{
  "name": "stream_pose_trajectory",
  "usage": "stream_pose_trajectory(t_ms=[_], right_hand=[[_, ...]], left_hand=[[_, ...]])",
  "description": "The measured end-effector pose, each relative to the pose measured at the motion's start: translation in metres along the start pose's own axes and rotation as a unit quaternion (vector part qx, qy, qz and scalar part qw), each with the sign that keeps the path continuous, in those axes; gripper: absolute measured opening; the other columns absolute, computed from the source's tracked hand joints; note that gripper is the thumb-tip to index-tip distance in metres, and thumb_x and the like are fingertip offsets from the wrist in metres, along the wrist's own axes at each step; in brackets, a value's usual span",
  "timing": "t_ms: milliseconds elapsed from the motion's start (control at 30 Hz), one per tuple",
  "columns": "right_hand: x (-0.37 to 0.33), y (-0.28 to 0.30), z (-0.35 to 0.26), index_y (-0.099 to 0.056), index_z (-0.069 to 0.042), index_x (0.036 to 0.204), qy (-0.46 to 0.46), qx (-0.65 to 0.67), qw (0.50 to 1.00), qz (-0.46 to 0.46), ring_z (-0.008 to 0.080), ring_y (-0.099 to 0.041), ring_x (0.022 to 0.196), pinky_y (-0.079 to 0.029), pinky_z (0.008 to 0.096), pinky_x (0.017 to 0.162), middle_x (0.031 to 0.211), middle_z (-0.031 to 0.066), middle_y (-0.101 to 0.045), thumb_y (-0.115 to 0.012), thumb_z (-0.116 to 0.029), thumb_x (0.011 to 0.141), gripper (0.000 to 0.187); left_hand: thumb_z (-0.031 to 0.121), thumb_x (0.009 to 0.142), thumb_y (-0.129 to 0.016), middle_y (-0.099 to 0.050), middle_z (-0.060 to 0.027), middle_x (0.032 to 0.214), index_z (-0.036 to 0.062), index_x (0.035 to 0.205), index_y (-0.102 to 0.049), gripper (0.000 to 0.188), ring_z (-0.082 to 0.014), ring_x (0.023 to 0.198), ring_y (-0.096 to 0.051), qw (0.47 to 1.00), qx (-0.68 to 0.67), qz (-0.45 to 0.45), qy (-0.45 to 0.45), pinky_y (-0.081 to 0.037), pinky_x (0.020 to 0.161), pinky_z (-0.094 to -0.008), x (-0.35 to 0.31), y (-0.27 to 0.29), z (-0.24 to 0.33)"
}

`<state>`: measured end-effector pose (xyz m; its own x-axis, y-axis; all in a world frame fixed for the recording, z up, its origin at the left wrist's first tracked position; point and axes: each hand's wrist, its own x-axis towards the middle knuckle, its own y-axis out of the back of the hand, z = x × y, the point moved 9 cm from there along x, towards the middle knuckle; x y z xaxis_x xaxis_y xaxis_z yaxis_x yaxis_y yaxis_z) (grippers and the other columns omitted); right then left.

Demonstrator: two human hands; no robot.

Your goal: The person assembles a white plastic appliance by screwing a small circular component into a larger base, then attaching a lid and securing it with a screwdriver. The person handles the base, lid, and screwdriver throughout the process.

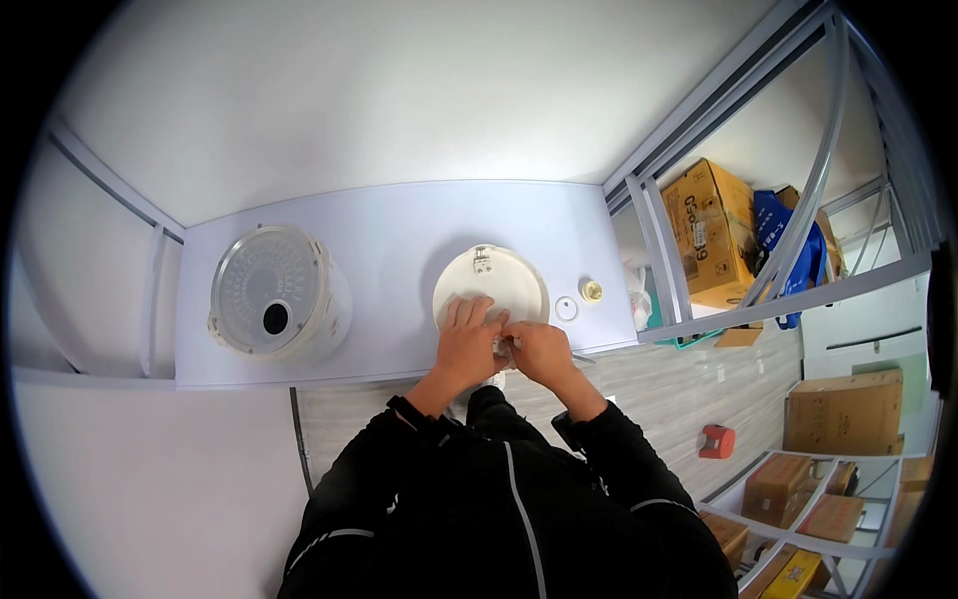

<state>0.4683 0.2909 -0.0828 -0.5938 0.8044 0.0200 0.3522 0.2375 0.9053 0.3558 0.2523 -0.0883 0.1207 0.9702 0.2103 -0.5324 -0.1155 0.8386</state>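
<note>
A round cream-white piece [514, 287], a lid or shallow tub, lies on the table in front of me, with a small metal fitting [482, 261] at its far edge. My left hand [466, 339] rests on its near left part, fingers stretched out over the surface. Right beside it, at the near edge, my right hand [540, 351] is closed in a pinch. Whatever sits between its fingertips is too small and hidden to name. To the right lie a thin white ring [567, 308] and a small round yellowish piece [591, 291].
A white bucket [334, 309] with a clear lid and a dark round hole stands on the left of the table [389, 215]. Beyond the right edge are metal shelf frames, a cardboard box [711, 235] and a blue bag [783, 245]. A red stool [717, 441] stands on the floor.
</note>
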Motion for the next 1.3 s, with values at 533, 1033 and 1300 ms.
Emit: stream_pose_trajectory(t_ms=[533, 1033, 1300], right_hand=[[0.000, -0.005, -0.002, -0.079, -0.019, 0.095, 0.039, -0.033, 0.999, 0.013, 0.0300, -0.074, 0.076, -0.058, 0.0422, 0.064, 0.085, 0.0024, -0.076, -0.077, -0.017, 0.085, 0.011], [0.008, -0.001, -0.002, -0.078, -0.013, 0.093, 0.031, -0.032, 0.999, -0.015, 0.0337, -0.072, 0.079, -0.057, 0.0459, 0.067, 0.088, 0.0075, -0.073, -0.077, -0.019, 0.087, 0.008], [0.009, -0.003, -0.007, -0.076, -0.011, 0.089, 0.054, -0.052, 0.997, -0.026, 0.0343, -0.072, 0.078, -0.058, 0.0466, 0.067, 0.088, 0.0090, -0.072, -0.073, -0.018, 0.088, 0.008]], left_hand=[[0.038, 0.068, -0.091, -0.053, -0.0115, 0.146, 0.0146, 0.139, -0.071, 0.077, -0.0318, 0.145, -0.043, 1.000, 0.003, -0.013, 0.023, -0.022, 0.129, -0.0571, 0.000, -0.002, 0.000], [0.037, 0.069, -0.091, -0.055, -0.0115, 0.144, 0.0146, 0.137, -0.072, 0.074, -0.0324, 0.144, -0.044, 1.000, -0.013, 0.004, 0.028, -0.023, 0.129, -0.0582, 0.000, -0.004, -0.002], [0.039, 0.070, -0.091, -0.053, -0.0111, 0.146, 0.0161, 0.141, -0.069, 0.078, -0.0321, 0.147, -0.042, 0.999, -0.015, -0.018, 0.038, -0.021, 0.129, -0.0587, -0.001, -0.007, -0.004]])
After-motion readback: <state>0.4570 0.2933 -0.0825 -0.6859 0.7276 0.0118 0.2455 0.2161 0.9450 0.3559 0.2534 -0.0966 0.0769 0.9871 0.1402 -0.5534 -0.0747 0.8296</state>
